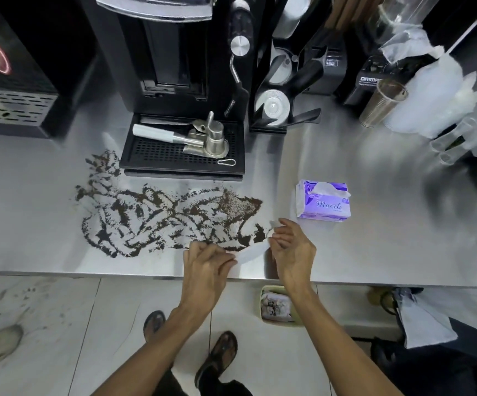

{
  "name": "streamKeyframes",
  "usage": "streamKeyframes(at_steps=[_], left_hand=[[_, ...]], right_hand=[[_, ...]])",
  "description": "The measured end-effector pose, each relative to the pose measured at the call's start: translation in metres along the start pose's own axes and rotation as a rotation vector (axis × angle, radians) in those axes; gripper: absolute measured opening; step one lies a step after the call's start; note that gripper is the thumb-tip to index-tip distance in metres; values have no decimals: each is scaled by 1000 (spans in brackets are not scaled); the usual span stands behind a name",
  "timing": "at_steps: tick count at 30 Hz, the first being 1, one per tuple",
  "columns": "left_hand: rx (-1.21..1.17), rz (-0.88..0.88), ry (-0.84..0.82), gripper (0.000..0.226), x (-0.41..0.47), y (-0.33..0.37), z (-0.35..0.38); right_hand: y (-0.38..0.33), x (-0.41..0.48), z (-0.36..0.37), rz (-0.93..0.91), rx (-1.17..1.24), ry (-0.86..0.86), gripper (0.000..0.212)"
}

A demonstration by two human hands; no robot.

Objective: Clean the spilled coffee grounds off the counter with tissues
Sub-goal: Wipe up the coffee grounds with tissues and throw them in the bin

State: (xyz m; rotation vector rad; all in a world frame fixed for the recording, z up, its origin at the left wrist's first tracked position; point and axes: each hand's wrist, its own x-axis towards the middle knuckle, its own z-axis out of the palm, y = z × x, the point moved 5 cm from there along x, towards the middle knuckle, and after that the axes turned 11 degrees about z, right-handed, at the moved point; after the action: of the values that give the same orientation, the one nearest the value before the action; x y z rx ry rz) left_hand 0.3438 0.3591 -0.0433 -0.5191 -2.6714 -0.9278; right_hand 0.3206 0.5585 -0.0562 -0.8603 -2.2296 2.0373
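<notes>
Head view: both forearms reach forward over the front edge of the counter (374, 238). The left hand (206, 264), knuckles up, pinches one end of a white tissue (253, 252). The right hand (291, 250) pinches the other end with curled fingers. The tissue stretches between them just beside the coffee grounds (160, 218), which are smeared leftward. A tissue pack (323, 202) sits nearby.

Far centre: black coffee machine (157, 52) | its drip tray (151, 155) carries a white-handled portafilter (174, 137) and a metal clip (226, 162) | far right: ribbed steel cup (380, 105) beside black grinder (368, 81) | near floor: small bin (261, 304) holding crumpled waste
</notes>
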Motion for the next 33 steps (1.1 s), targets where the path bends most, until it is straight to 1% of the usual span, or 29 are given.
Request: streamKeyframes(at_steps=[1, 4, 6, 8, 10, 15, 20, 26, 28, 31, 33], left_hand=[[-21, -13, -6, 15, -1, 0, 1], [-52, -31, -31, 14, -9, 3, 5], [-28, -32, -66, 14, -14, 5, 7], [-1, -30, -81, 12, -16, 5, 8], [6, -38, -53, 8, -14, 2, 6], [20, -89, 11, 12, -1, -13, 0], [70, -51, -11, 16, 17, -17, -5], [149, -18, -1, 18, 29, -22, 1], [177, -15, 0, 16, 31, -22, 3], [216, -27, -11, 7, 36, -19, 4], [226, -48, -31, 18, 39, -18, 5]], right_hand=[[0, -3, -1, 35, 40, -1, 36], [3, -11, -8, 43, 5, 53, 38], [3, -12, -11, -23, -137, 146, 41], [4, -11, -7, -89, -296, 192, 44], [1, -8, -1, -104, -328, 191, 44], [-14, 2, 22, -165, -411, 147, 45], [-19, 8, 33, -214, -440, 88, 49], [-21, 11, 37, -257, -485, 55, 52], [-23, 11, 40, -274, -520, 56, 54], [-29, 11, 44, -312, -532, 50, 58], [-34, 10, 45, -319, -508, 32, 60]])
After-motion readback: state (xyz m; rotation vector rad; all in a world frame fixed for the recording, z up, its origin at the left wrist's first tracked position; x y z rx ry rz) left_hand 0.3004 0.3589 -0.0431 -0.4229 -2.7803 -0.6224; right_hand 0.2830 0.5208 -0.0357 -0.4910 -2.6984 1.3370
